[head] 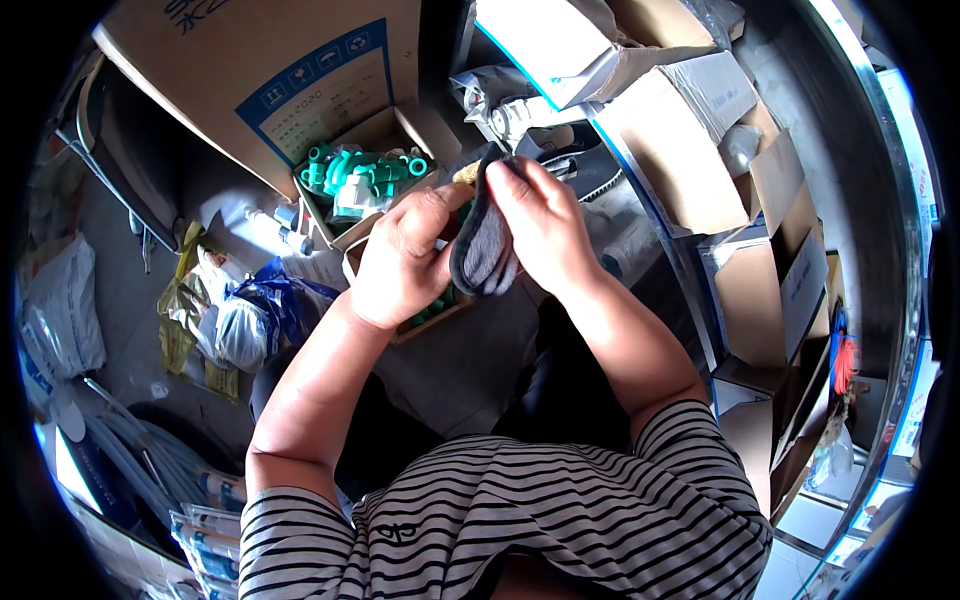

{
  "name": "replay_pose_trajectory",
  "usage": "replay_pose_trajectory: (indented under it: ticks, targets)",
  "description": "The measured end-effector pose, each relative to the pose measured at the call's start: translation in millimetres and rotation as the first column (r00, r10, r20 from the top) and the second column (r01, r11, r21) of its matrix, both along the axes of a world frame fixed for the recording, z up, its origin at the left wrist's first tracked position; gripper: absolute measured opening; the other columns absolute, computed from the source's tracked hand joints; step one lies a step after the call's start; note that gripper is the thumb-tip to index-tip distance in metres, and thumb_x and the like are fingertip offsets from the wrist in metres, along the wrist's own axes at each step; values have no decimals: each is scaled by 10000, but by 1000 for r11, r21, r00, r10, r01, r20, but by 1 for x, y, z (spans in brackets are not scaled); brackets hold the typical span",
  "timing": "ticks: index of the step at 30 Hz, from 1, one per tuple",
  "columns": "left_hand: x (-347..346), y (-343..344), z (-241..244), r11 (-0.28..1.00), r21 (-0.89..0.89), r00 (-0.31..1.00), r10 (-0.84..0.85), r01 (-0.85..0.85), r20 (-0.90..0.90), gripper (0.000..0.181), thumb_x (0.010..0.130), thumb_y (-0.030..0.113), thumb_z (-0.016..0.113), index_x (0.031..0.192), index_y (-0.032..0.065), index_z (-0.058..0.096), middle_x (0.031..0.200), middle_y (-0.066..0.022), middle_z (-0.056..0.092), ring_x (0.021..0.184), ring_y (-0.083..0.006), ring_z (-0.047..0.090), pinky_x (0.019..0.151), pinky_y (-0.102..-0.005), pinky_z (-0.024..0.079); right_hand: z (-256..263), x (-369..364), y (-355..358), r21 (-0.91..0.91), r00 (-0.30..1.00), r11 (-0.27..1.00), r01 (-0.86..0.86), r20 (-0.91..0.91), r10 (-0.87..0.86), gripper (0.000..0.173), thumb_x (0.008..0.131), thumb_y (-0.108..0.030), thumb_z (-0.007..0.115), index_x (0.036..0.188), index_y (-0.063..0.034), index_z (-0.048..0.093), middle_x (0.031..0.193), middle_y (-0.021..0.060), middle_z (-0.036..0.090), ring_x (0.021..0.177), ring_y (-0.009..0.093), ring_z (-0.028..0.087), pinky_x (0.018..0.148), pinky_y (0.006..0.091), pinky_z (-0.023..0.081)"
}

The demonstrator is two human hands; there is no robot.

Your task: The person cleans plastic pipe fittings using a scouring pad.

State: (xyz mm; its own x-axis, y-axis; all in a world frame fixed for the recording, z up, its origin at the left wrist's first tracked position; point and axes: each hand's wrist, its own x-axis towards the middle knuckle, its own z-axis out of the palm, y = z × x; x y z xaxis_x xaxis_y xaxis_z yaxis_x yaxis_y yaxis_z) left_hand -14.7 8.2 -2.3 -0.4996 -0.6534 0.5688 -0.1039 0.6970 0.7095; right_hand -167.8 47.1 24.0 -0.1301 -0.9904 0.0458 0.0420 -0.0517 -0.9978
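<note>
My right hand [544, 225] pinches a folded dark grey cloth [487, 259] with a black edge, thumb on top. Close against it on the left, my left hand [405, 247] is curled around a fitting that is mostly hidden by fingers and cloth. The fitting's yellowish, rough end [467, 173] sticks out past my index finger. A bit of green shows between the left hand and the cloth. Both hands are raised over a small open carton [431, 324] holding green parts, largely covered by my left hand and forearm.
Beyond the left hand, an open carton [330, 229] holds green plastic pipe fittings [367, 172] before a large cardboard box [262, 67]. Plastic bags [247, 322] and coiled hoses [127, 450] lie left. Open cardboard boxes [675, 150] line the right, beside a dark bin with clear-wrapped parts.
</note>
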Motion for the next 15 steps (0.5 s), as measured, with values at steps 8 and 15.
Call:
replay_pose_trajectory:
  ticks: [8, 15]
  targets:
    - [-10, 6, 0, 660, 539, 790, -137, 523, -598, 360, 833, 82, 579, 1165, 8, 459, 943, -40, 579, 829, -116, 559, 762, -244, 461, -14, -42, -17, 101, 625, 959, -263, 775, 90, 484, 881, -452, 411, 1016, -9, 551, 923, 115, 627, 830, 208, 615, 764, 319, 495]
    - [-5, -3, 4, 608, 676, 792, 122, 416, -598, 309, 859, 124, 554, 1144, 28, 483, 951, -59, 587, 793, -117, 575, 748, -257, 478, 4, -51, -6, -276, 651, 946, -173, 689, 320, 644, 834, -502, 468, 1228, 3, 402, 1164, 151, 513, 1062, 283, 506, 911, 400, 401]
